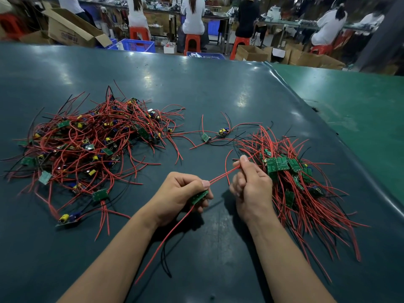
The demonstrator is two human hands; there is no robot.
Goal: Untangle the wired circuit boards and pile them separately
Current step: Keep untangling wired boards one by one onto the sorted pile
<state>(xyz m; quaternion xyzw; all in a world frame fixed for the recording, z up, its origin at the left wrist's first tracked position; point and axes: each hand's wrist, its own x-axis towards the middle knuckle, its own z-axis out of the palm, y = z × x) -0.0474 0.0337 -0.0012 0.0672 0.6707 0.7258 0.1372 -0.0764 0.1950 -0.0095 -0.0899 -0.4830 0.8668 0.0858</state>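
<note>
My left hand grips a small green circuit board at the centre of the table. Two red wires run taut from that board up to my right hand, which pinches them between thumb and fingers. A red and a black wire hang from the board toward me. A big tangled heap of wired boards lies on the left. A sorted pile of boards with wires fanned toward me lies on the right, beside my right hand. Two loose wired boards rest between the heaps.
The dark green table mat ends at a raised seam on the right, where a lighter green surface begins. Beyond the far edge are cardboard boxes, blue crates, red stools and several seated people at benches.
</note>
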